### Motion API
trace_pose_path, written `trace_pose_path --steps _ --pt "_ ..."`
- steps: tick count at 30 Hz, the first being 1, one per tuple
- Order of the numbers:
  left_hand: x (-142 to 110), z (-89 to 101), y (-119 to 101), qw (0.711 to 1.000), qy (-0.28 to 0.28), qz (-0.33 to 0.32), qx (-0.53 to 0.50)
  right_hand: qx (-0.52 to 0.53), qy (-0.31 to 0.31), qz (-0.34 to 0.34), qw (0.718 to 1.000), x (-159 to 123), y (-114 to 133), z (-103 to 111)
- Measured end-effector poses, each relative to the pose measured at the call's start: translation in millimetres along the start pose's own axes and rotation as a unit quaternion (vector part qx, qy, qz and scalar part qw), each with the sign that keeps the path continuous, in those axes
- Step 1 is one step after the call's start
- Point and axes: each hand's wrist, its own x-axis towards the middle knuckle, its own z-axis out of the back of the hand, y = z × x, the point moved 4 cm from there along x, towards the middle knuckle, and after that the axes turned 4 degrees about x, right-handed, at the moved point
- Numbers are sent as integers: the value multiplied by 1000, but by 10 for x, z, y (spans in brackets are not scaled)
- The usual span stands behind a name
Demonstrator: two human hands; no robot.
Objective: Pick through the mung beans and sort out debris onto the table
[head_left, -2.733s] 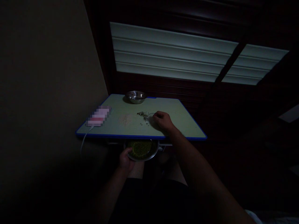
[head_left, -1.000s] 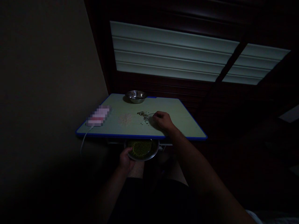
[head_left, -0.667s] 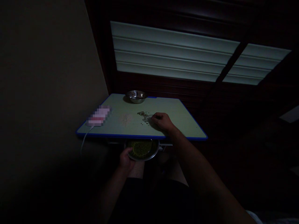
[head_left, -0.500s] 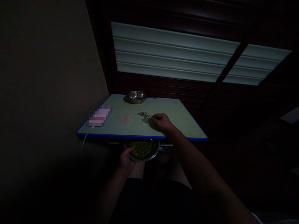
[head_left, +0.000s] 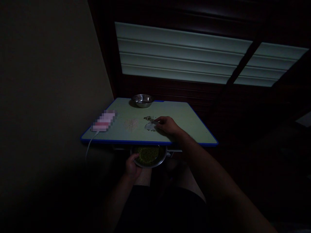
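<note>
Below the table's front edge, my left hand (head_left: 133, 166) grips the left rim of a metal bowl (head_left: 163, 158), thumb over the inside. Small green grains, perhaps mung beans (head_left: 147, 155), cover its bottom. My right hand (head_left: 167, 125) is over the tabletop, fingers pinched on a small thin translucent piece (head_left: 150, 126) that lies low against the surface; its exact kind is too dim to make out. Just beyond it is a scatter of dark grains (head_left: 148, 118), with a few more along its near edge. A patch of pale grains (head_left: 131, 124) lies to the left.
An uncovered metal bowl (head_left: 143, 101) stands at the back of the pale table (head_left: 179, 111), which has a blue rim. On the left lies a blurred pink device (head_left: 105, 120), its white cable (head_left: 89, 144) hanging over the edge. A wall rises on the left; slatted panels stand behind.
The translucent piece now lies flatter and nearer the front, and my right hand has shifted only slightly. My left hand and its bowl look the same. The view has turned a little.
</note>
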Motion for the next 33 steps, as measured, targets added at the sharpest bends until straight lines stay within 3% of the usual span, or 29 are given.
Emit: trace_pose_path --steps 8,17,33 --pt "-6 -10 -8 1000 16 -11 -1 9 72 -39 997 -155 59 -108" --pt "-2 -3 -8 1000 5 3 1 -12 122 -23 992 -284 206 -140" --pt "19 23 5 1000 7 7 1 66 129 -50 988 -278 229 -205"
